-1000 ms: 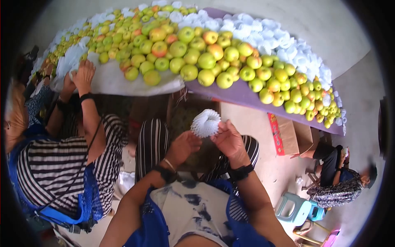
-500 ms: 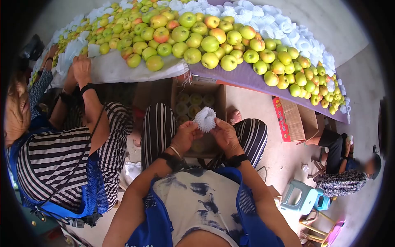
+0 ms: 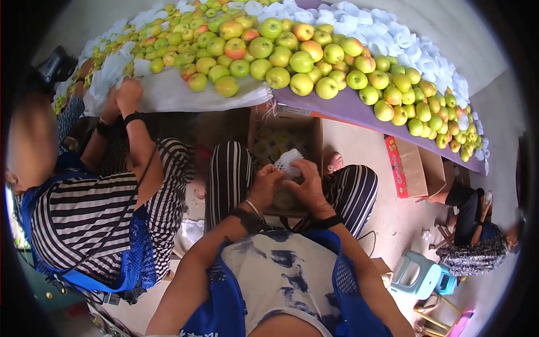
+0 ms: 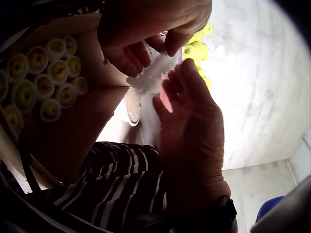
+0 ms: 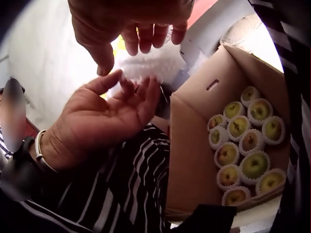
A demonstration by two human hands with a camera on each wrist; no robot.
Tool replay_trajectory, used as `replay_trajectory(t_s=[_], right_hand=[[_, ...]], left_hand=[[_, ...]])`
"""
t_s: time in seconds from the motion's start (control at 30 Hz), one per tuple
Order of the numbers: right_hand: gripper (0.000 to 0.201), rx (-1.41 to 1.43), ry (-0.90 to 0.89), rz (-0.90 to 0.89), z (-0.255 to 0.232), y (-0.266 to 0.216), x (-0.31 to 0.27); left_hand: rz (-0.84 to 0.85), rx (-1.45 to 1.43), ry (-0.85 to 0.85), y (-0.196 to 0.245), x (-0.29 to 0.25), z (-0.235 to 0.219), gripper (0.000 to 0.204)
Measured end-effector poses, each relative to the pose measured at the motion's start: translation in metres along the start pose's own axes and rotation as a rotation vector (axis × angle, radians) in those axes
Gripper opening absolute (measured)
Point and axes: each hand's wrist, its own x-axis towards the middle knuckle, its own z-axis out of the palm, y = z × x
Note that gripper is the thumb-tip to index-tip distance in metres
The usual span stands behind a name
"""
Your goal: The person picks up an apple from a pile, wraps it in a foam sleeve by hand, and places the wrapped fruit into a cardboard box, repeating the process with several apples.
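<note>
Long counter (image 3: pixel 342 108) with purple and white coverings, bearing loose green-yellow apples (image 3: pixel 301 62) heaped along its length and white foam nets (image 3: pixel 393 35) at its far edge.

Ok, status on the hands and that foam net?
Both hands pinch the foam net. Net over the box of netted apples. Nothing in the way.

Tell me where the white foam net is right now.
In the head view, the white foam net sits at centre, pinched between the left hand and the right hand, just above the open cardboard box of wrapped apples, below the table edge.
</note>
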Motion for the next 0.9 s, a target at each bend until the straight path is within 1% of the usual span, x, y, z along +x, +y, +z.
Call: replay_trajectory(t_s=[0.07, 0.1, 0.17, 0.2, 0.3, 0.4, 0.47, 0.57, 0.6, 0.67, 0.7, 0.77, 0.8, 0.87, 0.9], right_hand=[[0.045, 0.028, -0.060, 0.125, 0.007, 0.004, -0.004], [0.040, 0.115, -0.105, 0.300, 0.006, 0.006, -0.006], [0.033, 0.266, -0.114, 0.359, 0.010, 0.024, -0.009], [0.030, 0.340, -0.117, 0.387, 0.012, 0.034, -0.011], [0.020, 0.618, -0.111, 0.520, 0.003, 0.035, -0.007], [0.013, 0.843, 0.069, 0.614, 0.002, 0.035, -0.007], [0.012, 0.809, 0.090, 0.546, -0.002, 0.032, -0.006], [0.012, 0.682, 0.147, 0.496, 0.005, 0.042, -0.011], [0.012, 0.628, 0.167, 0.487, 0.009, 0.047, -0.013], [0.013, 0.561, 0.169, 0.477, 0.009, 0.050, -0.015], [0.014, 0.528, 0.170, 0.472, 0.010, 0.050, -0.016], [0.016, 0.551, 0.159, 0.498, 0.009, 0.051, -0.018], [0.017, 0.562, 0.152, 0.511, 0.009, 0.051, -0.018], [0.019, 0.595, 0.115, 0.618, -0.002, 0.037, -0.013], [0.019, 0.612, 0.095, 0.672, -0.005, 0.032, -0.011]], left_hand=[[0.028, 0.039, -0.041, -0.001, 0.000, -0.001, 0.005], [0.030, 0.071, -0.056, -0.001, -0.001, -0.001, 0.005], [0.036, 0.134, -0.085, -0.001, -0.002, -0.002, 0.004], [0.043, 0.140, -0.072, 0.000, -0.003, -0.002, 0.004], [0.049, 0.120, -0.029, 0.003, -0.005, 0.002, 0.006], [0.019, 0.072, 0.030, 0.001, -0.003, -0.001, 0.009], [-0.013, 0.090, 0.060, 0.001, -0.004, -0.001, 0.011], [-0.037, -0.020, -0.026, 0.002, -0.003, -0.009, 0.014], [-0.039, -0.096, -0.046, 0.000, -0.002, -0.008, 0.014], [-0.043, -0.247, -0.083, 0.009, -0.010, 0.010, 0.014], [-0.034, -0.195, -0.094, 0.009, -0.012, 0.014, 0.015], [-0.017, -0.091, -0.117, 0.008, -0.015, 0.018, 0.018], [-0.008, 0.079, -0.164, 0.008, -0.015, 0.017, 0.019], [0.011, 0.420, -0.258, 0.008, -0.016, 0.014, 0.021], [-0.017, 0.361, -0.227, 0.008, -0.015, 0.012, 0.020]])
